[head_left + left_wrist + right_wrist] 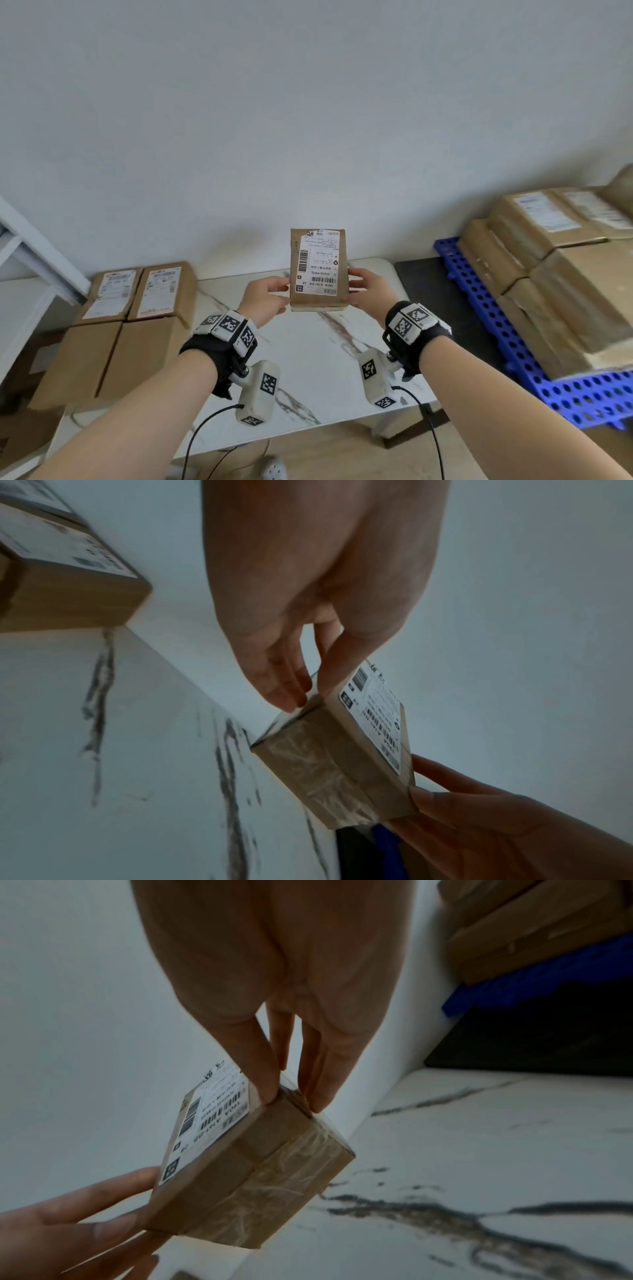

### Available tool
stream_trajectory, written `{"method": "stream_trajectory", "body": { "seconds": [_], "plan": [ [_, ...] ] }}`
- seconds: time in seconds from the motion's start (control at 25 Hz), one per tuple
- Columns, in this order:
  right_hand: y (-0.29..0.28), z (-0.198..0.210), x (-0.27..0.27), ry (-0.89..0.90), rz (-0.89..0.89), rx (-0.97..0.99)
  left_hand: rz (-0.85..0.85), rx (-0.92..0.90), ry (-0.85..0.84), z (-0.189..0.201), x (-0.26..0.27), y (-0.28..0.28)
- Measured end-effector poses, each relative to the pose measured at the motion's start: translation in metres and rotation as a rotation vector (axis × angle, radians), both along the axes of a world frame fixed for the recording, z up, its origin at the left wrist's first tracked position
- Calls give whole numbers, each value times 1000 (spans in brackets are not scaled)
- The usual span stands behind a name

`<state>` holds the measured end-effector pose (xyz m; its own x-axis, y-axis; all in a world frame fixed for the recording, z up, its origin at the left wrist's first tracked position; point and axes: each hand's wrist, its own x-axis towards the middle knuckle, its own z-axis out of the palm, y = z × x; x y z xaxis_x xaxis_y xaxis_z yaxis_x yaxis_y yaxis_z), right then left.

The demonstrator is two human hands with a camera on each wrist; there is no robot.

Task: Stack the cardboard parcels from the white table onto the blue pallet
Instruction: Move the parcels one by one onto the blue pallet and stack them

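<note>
A small cardboard parcel (318, 270) with a white shipping label hangs in the air over the white marble-patterned table (325, 370), label facing me. My left hand (282, 291) pinches its left side and my right hand (352, 286) pinches its right side. In the left wrist view the left hand (301, 685) holds the taped parcel (329, 772) by one corner. The right wrist view shows my right hand (291, 1091) at the opposite corner of the parcel (250, 1172). The blue pallet (507, 329) lies to the right, carrying several stacked parcels (582, 294).
Several larger cardboard boxes (137, 325) stand in a stack at the table's left end. A dark surface (424, 281) lies between table and pallet. A white shelf frame (34, 246) stands at far left. The wall runs close behind the table.
</note>
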<state>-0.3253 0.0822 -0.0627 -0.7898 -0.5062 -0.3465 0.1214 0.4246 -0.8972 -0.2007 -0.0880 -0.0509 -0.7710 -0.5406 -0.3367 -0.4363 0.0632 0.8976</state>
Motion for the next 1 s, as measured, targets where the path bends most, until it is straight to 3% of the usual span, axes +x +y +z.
{"method": "stream_trajectory", "body": {
  "seconds": [0.56, 1.0],
  "plan": [
    [284, 109, -35, 238, -209, -186, -167, 23, 299, 99, -74, 257],
    [418, 123, -154, 201, -400, -276, -338, 114, 356, 119, -217, 394]
  ]
}}
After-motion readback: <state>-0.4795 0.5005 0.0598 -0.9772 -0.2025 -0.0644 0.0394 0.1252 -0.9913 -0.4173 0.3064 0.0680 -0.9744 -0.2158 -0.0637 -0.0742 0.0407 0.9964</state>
